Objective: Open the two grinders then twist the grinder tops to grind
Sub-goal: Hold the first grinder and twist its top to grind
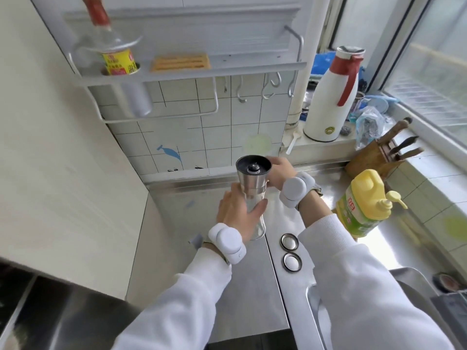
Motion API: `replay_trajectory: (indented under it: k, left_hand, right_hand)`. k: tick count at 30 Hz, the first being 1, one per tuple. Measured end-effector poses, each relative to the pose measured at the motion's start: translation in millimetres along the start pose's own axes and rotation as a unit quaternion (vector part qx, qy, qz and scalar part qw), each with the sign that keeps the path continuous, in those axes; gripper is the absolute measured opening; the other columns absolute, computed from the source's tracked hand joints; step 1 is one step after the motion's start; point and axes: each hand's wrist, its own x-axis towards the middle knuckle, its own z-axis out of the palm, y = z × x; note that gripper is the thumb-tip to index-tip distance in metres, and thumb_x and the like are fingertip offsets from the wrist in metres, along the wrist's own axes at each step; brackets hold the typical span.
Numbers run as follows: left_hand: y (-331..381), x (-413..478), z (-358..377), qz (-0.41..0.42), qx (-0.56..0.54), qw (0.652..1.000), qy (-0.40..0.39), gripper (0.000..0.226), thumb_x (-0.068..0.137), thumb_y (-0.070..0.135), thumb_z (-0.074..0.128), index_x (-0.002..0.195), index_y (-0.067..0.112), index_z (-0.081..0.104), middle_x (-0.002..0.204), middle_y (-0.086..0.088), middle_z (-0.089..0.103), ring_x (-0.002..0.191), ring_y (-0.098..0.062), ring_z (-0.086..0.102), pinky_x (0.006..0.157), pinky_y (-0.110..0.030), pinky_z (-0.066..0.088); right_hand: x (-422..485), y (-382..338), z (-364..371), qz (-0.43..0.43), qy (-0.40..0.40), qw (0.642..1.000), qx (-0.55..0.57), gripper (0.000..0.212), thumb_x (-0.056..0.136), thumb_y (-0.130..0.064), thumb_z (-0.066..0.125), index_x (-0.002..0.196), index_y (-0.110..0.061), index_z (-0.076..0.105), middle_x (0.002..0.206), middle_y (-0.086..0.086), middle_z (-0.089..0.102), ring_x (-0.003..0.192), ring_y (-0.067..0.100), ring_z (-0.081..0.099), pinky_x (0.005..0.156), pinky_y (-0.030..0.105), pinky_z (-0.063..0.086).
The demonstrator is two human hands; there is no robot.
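Gripping the tall steel-topped grinder [252, 183], the left hand [236, 213] held its presumably slick, fragile clear-glass base, the right hand [280, 173] its top.

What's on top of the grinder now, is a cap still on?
No cap: the grinder top shows a bare black face with a centre knob. Two round caps lie on the counter. The left hand covers its glass body.

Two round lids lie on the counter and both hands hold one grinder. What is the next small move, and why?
Probably the right hand twists the grinder top while the left hand steadies the glass body: both lids are off, and each hand has its grip.
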Motion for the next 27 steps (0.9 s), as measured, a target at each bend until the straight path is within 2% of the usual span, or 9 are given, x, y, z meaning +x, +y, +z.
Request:
replay_trajectory:
  k: [3, 6, 12, 16, 18, 20, 22, 25, 27]
  left_hand:
    - [5.5, -2.2, -19.8, -0.007, -0.040, 0.999, 0.022, 0.061, 0.069, 0.060, 0.048, 0.103, 0.010, 0.042, 0.102, -0.012, 0.057, 0.098, -0.031, 0.054, 0.084, -0.043, 0.045]
    - [5.7, -1.9, -47.2, -0.004, -0.073, 0.996, 0.049, 0.036, 0.084, 0.035, 0.060, 0.098, 0.013, 0.035, 0.098, -0.014, 0.060, 0.091, -0.033, 0.057, 0.077, -0.040, 0.046]
    - [2.0, 4.8, -88.1, 0.020, -0.096, 0.991, 0.090, 0.030, 0.085, 0.030, 0.061, 0.101, 0.018, 0.038, 0.095, -0.004, 0.061, 0.087, -0.025, 0.059, 0.072, -0.033, 0.044]
    - [0.9, 12.6, -110.1, 0.020, -0.142, 0.982, 0.121, 0.033, 0.084, 0.031, 0.063, 0.105, 0.014, 0.046, 0.098, -0.002, 0.063, 0.092, -0.023, 0.060, 0.080, -0.036, 0.047]
    - [0.4, 15.3, -116.2, 0.019, -0.154, 0.979, 0.135, 0.033, 0.082, 0.034, 0.065, 0.105, 0.016, 0.049, 0.097, 0.001, 0.064, 0.092, -0.021, 0.060, 0.080, -0.035, 0.047]
    - [0.2, 18.1, -124.7, 0.027, -0.159, 0.977, 0.142, 0.038, 0.079, 0.040, 0.067, 0.107, 0.019, 0.052, 0.095, 0.005, 0.065, 0.091, -0.018, 0.061, 0.078, -0.032, 0.045]
    - [3.0, 19.6, -129.6, 0.038, -0.146, 0.977, 0.151, 0.040, 0.077, 0.041, 0.068, 0.108, 0.021, 0.053, 0.092, 0.007, 0.065, 0.089, -0.016, 0.060, 0.077, -0.030, 0.044]
    - [4.8, 21.6, -136.8, 0.041, -0.124, 0.978, 0.161, 0.039, 0.076, 0.038, 0.070, 0.108, 0.023, 0.054, 0.089, 0.008, 0.062, 0.088, -0.017, 0.058, 0.077, -0.029, 0.043]
    - [6.1, 23.0, -136.7, 0.036, -0.126, 0.977, 0.166, 0.038, 0.074, 0.038, 0.072, 0.105, 0.024, 0.055, 0.088, 0.011, 0.060, 0.089, -0.017, 0.059, 0.077, -0.028, 0.044]
  right_hand:
    - [-3.4, -23.4, 9.3, -0.029, -0.006, 1.000, 0.006, 0.020, 0.085, 0.000, 0.044, 0.083, -0.009, 0.062, 0.067, 0.006, 0.059, 0.060, 0.020, 0.055, 0.064, 0.032, 0.052]
    - [-10.0, -51.3, 24.7, -0.073, -0.020, 0.997, -0.007, 0.019, 0.084, -0.005, 0.048, 0.078, -0.013, 0.064, 0.071, 0.006, 0.063, 0.066, 0.023, 0.060, 0.077, 0.042, 0.053]
    - [-25.4, -89.8, 48.3, -0.137, -0.042, 0.990, 0.017, 0.021, 0.089, -0.009, 0.044, 0.088, -0.008, 0.065, 0.075, 0.007, 0.064, 0.069, 0.022, 0.060, 0.085, 0.050, 0.051]
    - [-34.5, -107.4, 58.8, -0.169, -0.079, 0.981, 0.044, 0.028, 0.092, -0.022, 0.044, 0.104, -0.006, 0.063, 0.103, 0.020, 0.065, 0.084, 0.024, 0.061, 0.086, 0.047, 0.050]
    - [-35.4, -110.2, 62.6, -0.198, -0.090, 0.976, 0.009, 0.031, 0.088, -0.032, 0.052, 0.112, -0.013, 0.060, 0.111, 0.012, 0.065, 0.094, 0.021, 0.062, 0.085, 0.040, 0.051]
    - [-33.3, -113.6, 68.7, -0.226, -0.092, 0.969, -0.031, 0.047, 0.075, -0.039, 0.064, 0.117, -0.020, 0.055, 0.111, 0.001, 0.065, 0.100, 0.016, 0.062, 0.088, 0.032, 0.052]
    - [-30.9, -115.5, 73.2, -0.244, -0.086, 0.964, -0.063, 0.061, 0.066, -0.036, 0.076, 0.120, -0.023, 0.051, 0.111, -0.003, 0.064, 0.103, 0.014, 0.061, 0.091, 0.029, 0.049]
    - [-27.1, -121.2, 81.1, -0.261, -0.054, 0.961, -0.069, 0.062, 0.061, -0.027, 0.083, 0.115, -0.022, 0.053, 0.102, -0.006, 0.066, 0.095, 0.011, 0.062, 0.088, 0.028, 0.050]
    - [-24.9, -123.2, 83.4, -0.270, -0.023, 0.960, -0.076, 0.060, 0.057, -0.030, 0.084, 0.110, -0.023, 0.056, 0.097, -0.008, 0.066, 0.091, 0.010, 0.063, 0.087, 0.029, 0.051]
